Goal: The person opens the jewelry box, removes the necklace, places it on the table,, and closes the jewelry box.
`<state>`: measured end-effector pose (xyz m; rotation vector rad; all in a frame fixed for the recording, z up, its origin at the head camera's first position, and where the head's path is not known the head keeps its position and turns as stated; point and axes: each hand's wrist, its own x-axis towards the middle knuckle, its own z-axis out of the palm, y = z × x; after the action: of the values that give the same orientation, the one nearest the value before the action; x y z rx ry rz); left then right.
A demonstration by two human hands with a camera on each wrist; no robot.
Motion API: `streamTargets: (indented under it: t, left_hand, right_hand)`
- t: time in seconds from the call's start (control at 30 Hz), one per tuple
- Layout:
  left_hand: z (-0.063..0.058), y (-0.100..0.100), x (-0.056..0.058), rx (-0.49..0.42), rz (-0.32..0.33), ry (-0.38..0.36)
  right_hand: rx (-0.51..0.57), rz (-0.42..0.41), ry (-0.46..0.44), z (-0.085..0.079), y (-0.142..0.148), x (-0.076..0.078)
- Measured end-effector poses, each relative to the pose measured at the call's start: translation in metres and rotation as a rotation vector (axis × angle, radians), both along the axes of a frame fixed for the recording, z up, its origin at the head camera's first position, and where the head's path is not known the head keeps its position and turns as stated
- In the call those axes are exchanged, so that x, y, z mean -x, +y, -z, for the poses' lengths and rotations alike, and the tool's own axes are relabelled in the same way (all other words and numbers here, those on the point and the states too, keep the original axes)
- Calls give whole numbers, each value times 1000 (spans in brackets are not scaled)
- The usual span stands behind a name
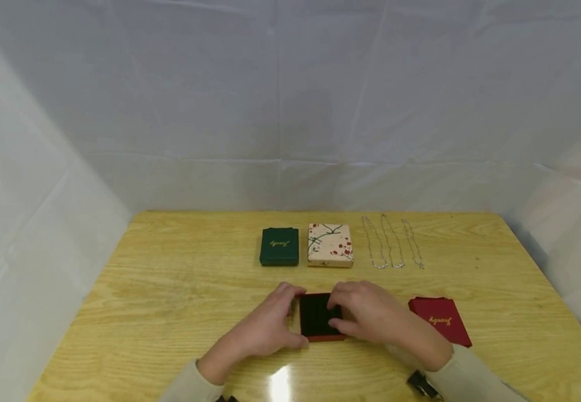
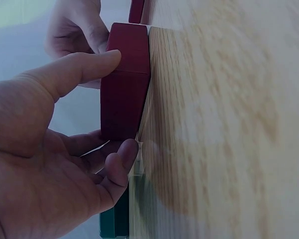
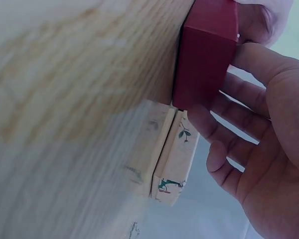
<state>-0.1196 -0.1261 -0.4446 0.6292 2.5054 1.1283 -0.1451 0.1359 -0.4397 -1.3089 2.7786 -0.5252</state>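
Observation:
A small red jewelry box [image 1: 325, 338] lies on the table without a lid, and a black insert [image 1: 315, 315] fills its inside. At its left side is my left hand [image 1: 270, 326], gripping the box between the thumb at the near corner and fingers at the far corner. My right hand [image 1: 368, 312] reaches over the box's right part, thumb and fingertips touching the black insert. In the right wrist view the fingers of that hand [image 3: 269, 129] are loosely bent beside the red box wall [image 3: 204, 64]. What lies under the right fingertips is hidden.
A red lid [image 1: 443, 321] with gold lettering lies to the right, partly behind the right forearm. Farther back stand a green box [image 1: 279, 247] and a cream floral box [image 1: 330, 245]. Several thin necklaces [image 1: 393, 243] lie to their right. A white sheet [image 1: 280, 111] hangs behind the table.

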Motion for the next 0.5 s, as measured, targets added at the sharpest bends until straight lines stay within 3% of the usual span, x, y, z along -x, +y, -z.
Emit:
streamTargets:
  t: [0.5]
  left_hand:
    - [-1, 0, -2, 8, -9, -7]
  right_hand:
    - [38, 107, 9, -23, 39, -6]
